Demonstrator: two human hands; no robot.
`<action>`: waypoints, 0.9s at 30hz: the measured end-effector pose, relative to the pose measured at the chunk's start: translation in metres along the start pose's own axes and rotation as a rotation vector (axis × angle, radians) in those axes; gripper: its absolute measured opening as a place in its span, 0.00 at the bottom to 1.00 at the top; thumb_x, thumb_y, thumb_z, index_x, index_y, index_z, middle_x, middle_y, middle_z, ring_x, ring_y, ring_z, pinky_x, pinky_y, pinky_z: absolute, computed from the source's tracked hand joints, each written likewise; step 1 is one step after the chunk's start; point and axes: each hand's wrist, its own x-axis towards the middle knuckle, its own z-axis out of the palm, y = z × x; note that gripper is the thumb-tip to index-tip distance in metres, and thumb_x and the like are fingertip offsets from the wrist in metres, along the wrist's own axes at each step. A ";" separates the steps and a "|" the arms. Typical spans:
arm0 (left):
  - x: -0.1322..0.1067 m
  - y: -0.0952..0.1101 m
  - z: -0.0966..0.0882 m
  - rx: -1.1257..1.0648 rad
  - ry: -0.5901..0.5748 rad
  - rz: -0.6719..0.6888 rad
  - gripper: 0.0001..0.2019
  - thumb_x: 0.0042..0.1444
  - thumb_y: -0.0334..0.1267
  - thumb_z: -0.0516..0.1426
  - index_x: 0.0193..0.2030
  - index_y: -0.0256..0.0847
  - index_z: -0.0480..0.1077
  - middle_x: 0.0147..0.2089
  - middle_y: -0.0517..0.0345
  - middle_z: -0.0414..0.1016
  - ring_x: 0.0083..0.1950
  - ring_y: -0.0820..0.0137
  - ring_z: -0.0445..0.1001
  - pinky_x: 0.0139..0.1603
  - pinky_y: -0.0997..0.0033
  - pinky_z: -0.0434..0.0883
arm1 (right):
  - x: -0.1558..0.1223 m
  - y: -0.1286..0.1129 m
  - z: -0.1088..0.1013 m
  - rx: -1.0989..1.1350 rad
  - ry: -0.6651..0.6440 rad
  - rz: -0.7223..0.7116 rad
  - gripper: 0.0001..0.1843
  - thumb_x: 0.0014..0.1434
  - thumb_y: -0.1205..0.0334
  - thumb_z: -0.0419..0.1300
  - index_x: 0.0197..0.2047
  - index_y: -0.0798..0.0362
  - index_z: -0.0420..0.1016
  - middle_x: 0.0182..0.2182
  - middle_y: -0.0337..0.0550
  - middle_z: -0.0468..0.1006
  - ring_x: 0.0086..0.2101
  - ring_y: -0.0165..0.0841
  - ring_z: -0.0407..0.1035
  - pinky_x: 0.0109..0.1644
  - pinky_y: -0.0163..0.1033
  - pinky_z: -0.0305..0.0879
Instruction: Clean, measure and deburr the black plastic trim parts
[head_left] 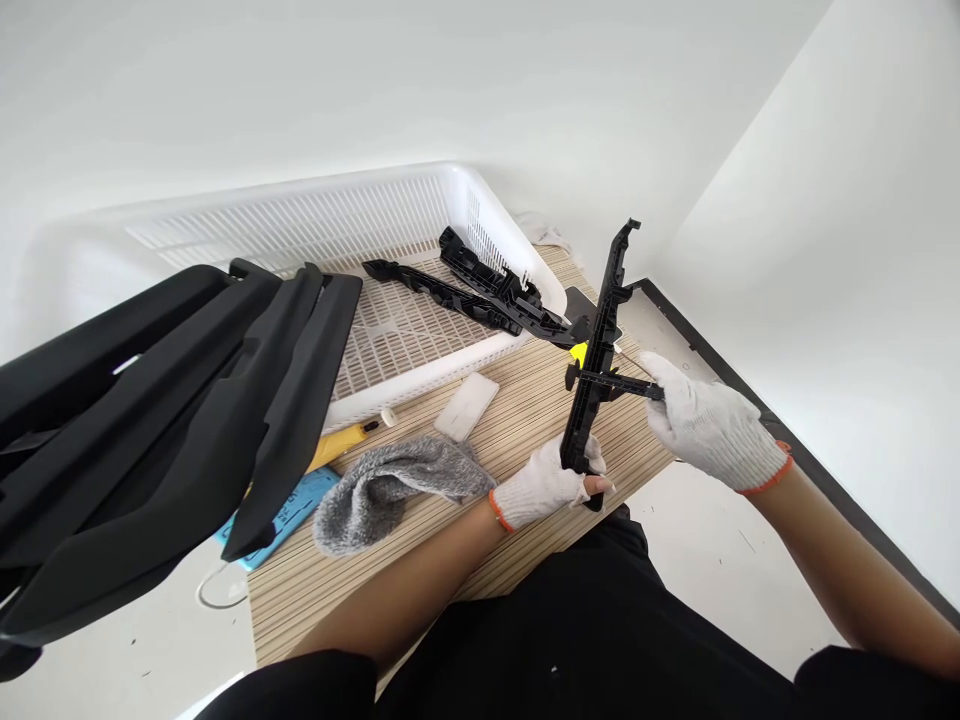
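We seemed partway through, our left grip (544,485) clasping a long black part (579,432) over the desk (540,400), our right grip (701,420) a slim strip (634,384) across it, other parts (435,289) untouched in the basket (420,384).

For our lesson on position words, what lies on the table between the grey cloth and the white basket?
The head view shows a flat white block, a small white piece and a partly hidden yellow item.

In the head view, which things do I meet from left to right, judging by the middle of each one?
Black panels → grey cloth → white flat piece → left hand → long black part → right hand.
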 end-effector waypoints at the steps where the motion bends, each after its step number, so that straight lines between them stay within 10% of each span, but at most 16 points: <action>1: 0.000 0.000 0.000 0.001 0.000 0.001 0.26 0.39 0.45 0.77 0.40 0.38 0.71 0.38 0.56 0.77 0.42 0.66 0.80 0.44 0.65 0.78 | 0.000 0.001 0.000 0.000 0.025 -0.026 0.29 0.66 0.63 0.56 0.68 0.60 0.69 0.48 0.51 0.86 0.23 0.30 0.72 0.23 0.39 0.51; 10: 0.001 0.000 0.001 0.026 -0.004 -0.032 0.26 0.41 0.45 0.76 0.42 0.37 0.71 0.39 0.56 0.77 0.40 0.67 0.79 0.41 0.67 0.78 | -0.007 0.008 0.007 -0.007 0.075 0.016 0.26 0.66 0.62 0.57 0.65 0.61 0.75 0.16 0.34 0.72 0.16 0.30 0.64 0.22 0.38 0.44; 20: -0.002 0.009 0.001 0.059 -0.041 -0.043 0.27 0.40 0.45 0.76 0.42 0.37 0.71 0.38 0.57 0.77 0.40 0.67 0.80 0.42 0.66 0.78 | -0.014 0.000 -0.001 -0.014 0.160 0.259 0.35 0.64 0.48 0.62 0.69 0.57 0.68 0.28 0.42 0.84 0.19 0.33 0.69 0.24 0.39 0.52; 27: 0.000 0.002 0.000 -0.076 -0.078 -0.033 0.29 0.40 0.48 0.77 0.43 0.37 0.71 0.40 0.55 0.77 0.41 0.66 0.80 0.45 0.62 0.78 | -0.031 -0.022 0.002 0.041 0.091 0.271 0.32 0.63 0.59 0.59 0.69 0.58 0.67 0.45 0.54 0.86 0.24 0.35 0.75 0.28 0.40 0.64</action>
